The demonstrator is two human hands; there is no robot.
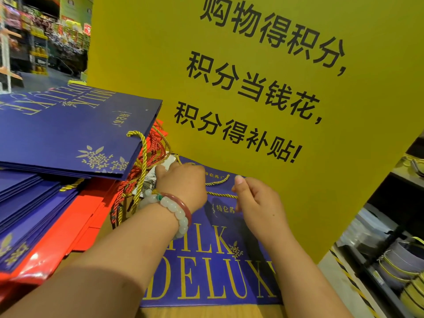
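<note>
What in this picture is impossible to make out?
Head view: left hand fingertips, hidden behind its own back.
Lettering on purple gift bag, partly covered by both forearms.
End of gold rope handle, hidden in right hand.
Far store shelves, blurred.
Bowls, cut off by right edge.

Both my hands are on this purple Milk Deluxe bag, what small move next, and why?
Probably lift the gold cord handle with the right hand: it pinches the cord, while the left hand holds the flat purple bag at its top edge.
</note>
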